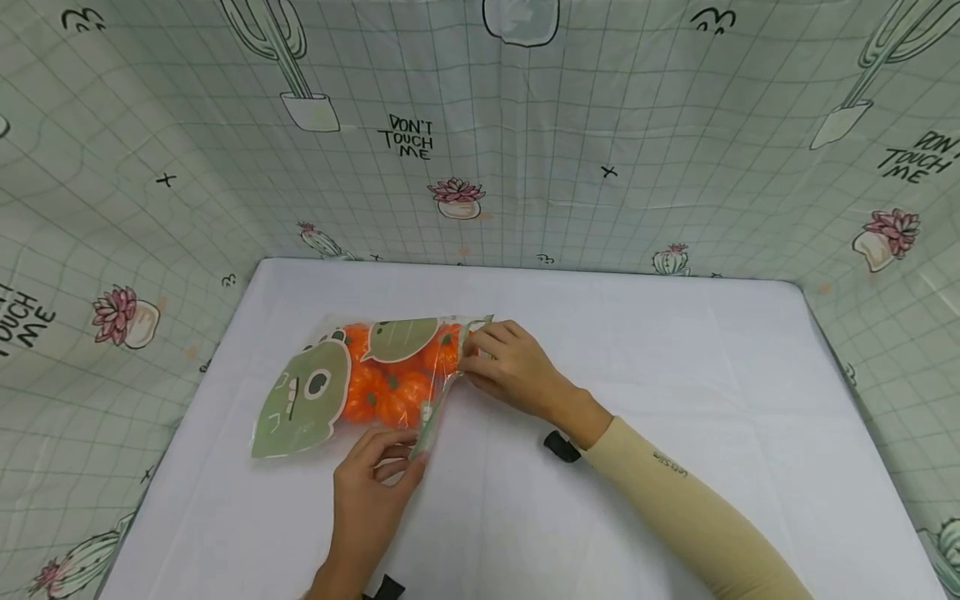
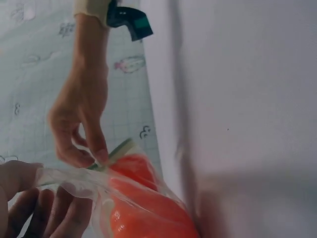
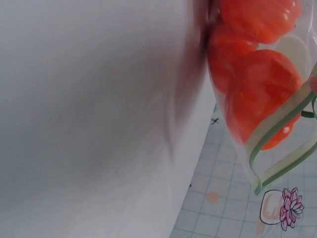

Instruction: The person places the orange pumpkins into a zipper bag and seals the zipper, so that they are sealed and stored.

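Note:
A clear zip bag (image 1: pixel 302 400) printed with a green cartoon animal lies on the white table, its mouth toward the right. Several small orange toy pumpkins (image 1: pixel 405 398) fill it. My left hand (image 1: pixel 371 479) pinches the near corner of the mouth between thumb and fingers. At the far part of the same edge, my right hand (image 1: pixel 517 367) pinches the rim with its fingertips. The right wrist view shows the green zip strip (image 3: pixel 282 121) spread apart, so the bag's mouth gapes. In the left wrist view, clear film (image 2: pixel 67 178) passes between the left thumb and fingers.
A white cloth covers the table (image 1: pixel 675 375). Behind it and at both sides hangs a pale green grid curtain (image 1: pixel 555 142) with cactus drawings. Black straps (image 1: pixel 562 446) sit at the wrists, and a beige sleeve (image 1: pixel 675 500) covers the right forearm.

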Tool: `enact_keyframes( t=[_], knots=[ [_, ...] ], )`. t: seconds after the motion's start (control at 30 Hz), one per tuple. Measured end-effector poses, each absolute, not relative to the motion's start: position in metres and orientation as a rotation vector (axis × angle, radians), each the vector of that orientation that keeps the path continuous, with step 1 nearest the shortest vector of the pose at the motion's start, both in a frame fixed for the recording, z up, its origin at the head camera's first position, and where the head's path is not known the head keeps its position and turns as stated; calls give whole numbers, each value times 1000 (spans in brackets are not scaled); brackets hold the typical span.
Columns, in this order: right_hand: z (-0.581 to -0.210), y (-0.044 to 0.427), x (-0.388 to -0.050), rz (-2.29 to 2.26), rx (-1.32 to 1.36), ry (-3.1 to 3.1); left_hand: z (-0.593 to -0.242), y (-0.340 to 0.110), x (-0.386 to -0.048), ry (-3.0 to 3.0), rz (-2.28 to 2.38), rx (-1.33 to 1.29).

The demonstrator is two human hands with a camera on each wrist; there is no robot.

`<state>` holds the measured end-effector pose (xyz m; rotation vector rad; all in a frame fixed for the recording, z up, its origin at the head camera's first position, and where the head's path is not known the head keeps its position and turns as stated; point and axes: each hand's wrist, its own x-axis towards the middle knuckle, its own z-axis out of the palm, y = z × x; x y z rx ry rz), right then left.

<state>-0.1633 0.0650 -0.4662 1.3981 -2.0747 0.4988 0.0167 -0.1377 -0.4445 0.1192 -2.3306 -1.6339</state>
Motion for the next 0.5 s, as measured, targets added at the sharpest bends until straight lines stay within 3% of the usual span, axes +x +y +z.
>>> enact_keyframes(
  t=[0.5],
  knots=[
    [-476, 60, -155, 518, 1388, -2065, -447, -141, 15, -2168, -1323, -46]
  ],
)
